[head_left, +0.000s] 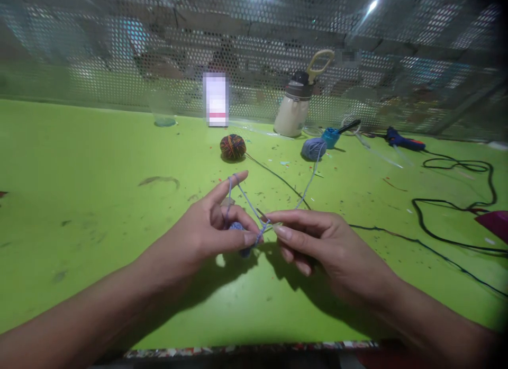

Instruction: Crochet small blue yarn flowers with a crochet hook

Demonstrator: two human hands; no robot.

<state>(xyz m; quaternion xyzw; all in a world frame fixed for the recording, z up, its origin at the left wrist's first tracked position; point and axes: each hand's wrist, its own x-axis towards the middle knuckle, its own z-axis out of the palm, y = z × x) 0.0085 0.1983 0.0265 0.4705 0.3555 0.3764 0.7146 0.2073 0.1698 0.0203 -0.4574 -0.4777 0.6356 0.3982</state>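
Note:
Between thumb and fingers, my left hand [210, 221] pinches a small blue crocheted piece [238, 231]. Its index finger is stretched out, with blue yarn [246, 197] looped over it. My right hand [313, 236] is closed on a thin crochet hook [261, 214], whose tip points up and left through the yarn at the edge of the piece. Part of the piece is hidden behind my left fingers. A blue yarn ball [313, 149] lies beyond my right hand, its strand running down toward that hand. Left of it sits a multicoloured yarn ball [233, 147].
Along the back stand a phone [216, 99], a clear cup [164, 115] and a pale bottle [292, 112] before a perforated panel. A blue pot [330, 138] and a glue gun [404, 140] lie right, its black cord [494, 183] looping over the green table [99, 199]. Scraps are scattered about.

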